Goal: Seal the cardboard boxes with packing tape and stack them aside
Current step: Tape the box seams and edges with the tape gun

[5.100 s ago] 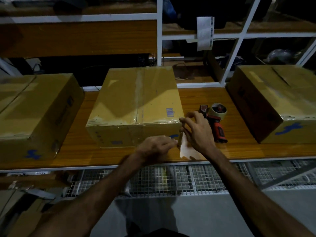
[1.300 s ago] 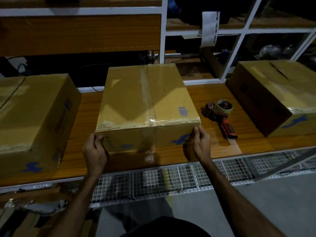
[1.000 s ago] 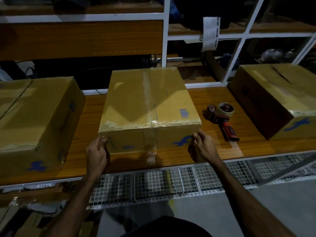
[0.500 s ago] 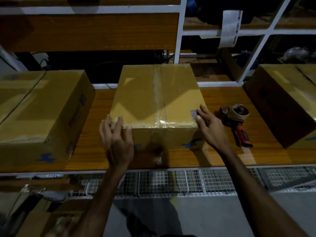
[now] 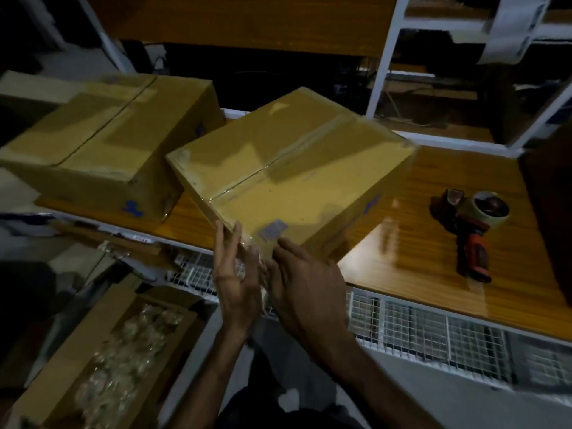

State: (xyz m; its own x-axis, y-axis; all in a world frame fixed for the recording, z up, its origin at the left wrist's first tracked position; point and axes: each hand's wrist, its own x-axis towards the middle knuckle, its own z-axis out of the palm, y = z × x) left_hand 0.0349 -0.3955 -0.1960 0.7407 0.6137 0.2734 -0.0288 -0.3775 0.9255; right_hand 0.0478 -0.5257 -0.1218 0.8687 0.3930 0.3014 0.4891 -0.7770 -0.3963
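Observation:
A taped cardboard box (image 5: 291,174) sits turned at an angle on the wooden bench (image 5: 448,243), one corner jutting over the front edge toward me. My left hand (image 5: 236,277) lies with straight fingers against the left face of that near corner. My right hand (image 5: 305,283) presses flat on the right face of the same corner, fingertips near a small barcode label. A second closed box (image 5: 102,150) stands on the bench to the left. A red-handled tape dispenser (image 5: 473,233) with a tape roll lies on the bench to the right.
A dark box edge (image 5: 548,218) shows at the far right. Below left on the floor, an open carton (image 5: 102,363) holds clear wrapped items. White wire mesh (image 5: 433,326) runs under the bench front. White shelf posts (image 5: 383,54) rise behind.
The middle box has been swung round from square-on to diagonal, its corner now over the bench edge. Both hands moved from its two front corners to meet at that near corner. My view shifted left.

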